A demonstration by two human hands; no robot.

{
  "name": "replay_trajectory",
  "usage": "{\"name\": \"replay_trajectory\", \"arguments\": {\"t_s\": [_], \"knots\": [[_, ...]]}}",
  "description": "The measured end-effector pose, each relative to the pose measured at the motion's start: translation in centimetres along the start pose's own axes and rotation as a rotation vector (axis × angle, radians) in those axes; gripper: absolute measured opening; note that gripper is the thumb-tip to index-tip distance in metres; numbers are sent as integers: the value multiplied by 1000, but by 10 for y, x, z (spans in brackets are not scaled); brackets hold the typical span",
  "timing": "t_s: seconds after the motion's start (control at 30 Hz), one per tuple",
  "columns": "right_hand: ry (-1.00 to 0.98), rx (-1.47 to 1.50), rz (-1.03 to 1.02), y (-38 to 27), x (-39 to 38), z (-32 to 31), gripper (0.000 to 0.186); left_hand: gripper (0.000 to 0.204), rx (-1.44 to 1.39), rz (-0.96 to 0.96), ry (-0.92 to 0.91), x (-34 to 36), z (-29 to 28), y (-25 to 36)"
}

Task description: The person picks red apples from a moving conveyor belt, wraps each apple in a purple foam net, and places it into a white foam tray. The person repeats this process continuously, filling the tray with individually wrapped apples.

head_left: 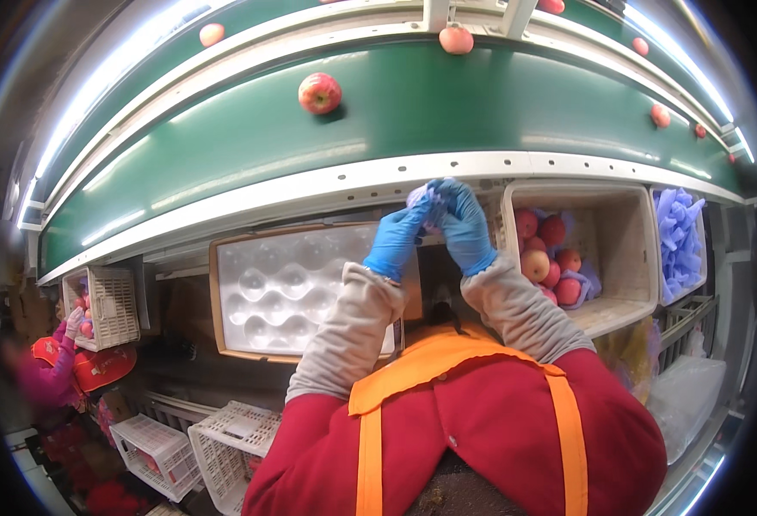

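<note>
**Left hand [398, 241] and right hand [466, 230] are pinching one purple wrap [419, 197]**

Position: the wrap is sitting at the meeting fingertips, ahead of both palms and near the white rail [378, 172] of the green belt [224, 142]. Neither hand is standing nearer to it; both are touching it, with fingers curling inward. Its long axis is not showing (it is crumpled, and the gloves are covering much of it). Whether anything is sitting inside it, I cannot tell.

Bearings: a white tray [280, 282] is lying in a cardboard box [216, 297] to the left and closer to the body, the left hand being the nearer one. A grey crate [624, 249] is standing to the right, nearer the right hand; beyond it a tub [686, 294] is holding loose purple sheets [678, 232].

Count: two gloved hands, one pinched wrap, one tray, one cardboard box, one grey crate and one tub are showing. At least eight red apples [535, 266] are lying in the grey crate, some against purple sheets. One large apple [320, 93] is lying on the belt ahead, to the left of the hands. Three white crates [116, 314] are standing at the left. The loose sheets are overlapping too much for counting.
</note>
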State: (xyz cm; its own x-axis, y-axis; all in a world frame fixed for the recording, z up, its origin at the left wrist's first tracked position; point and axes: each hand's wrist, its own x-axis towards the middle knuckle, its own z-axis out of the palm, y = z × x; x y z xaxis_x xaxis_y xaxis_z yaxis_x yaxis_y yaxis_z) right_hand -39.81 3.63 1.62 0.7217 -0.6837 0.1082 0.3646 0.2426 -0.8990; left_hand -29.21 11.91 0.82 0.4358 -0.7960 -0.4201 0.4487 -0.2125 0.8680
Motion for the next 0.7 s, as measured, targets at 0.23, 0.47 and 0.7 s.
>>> {"name": "replay_trajectory", "arguments": {"t_s": [0.23, 0.47, 0.7], "knots": [[-198, -58, 124, 22, 18, 21, 24, 35, -852, 383, 18, -9, -21, 28], [-322, -575, -63, 18, 217, 7, 17, 35, -440, 605, 500, -32, -100, 4], [-19, -1764, -156, 47, 353, 78, 85, 39, -208, 626, 704, -79, -126, -26]]}}
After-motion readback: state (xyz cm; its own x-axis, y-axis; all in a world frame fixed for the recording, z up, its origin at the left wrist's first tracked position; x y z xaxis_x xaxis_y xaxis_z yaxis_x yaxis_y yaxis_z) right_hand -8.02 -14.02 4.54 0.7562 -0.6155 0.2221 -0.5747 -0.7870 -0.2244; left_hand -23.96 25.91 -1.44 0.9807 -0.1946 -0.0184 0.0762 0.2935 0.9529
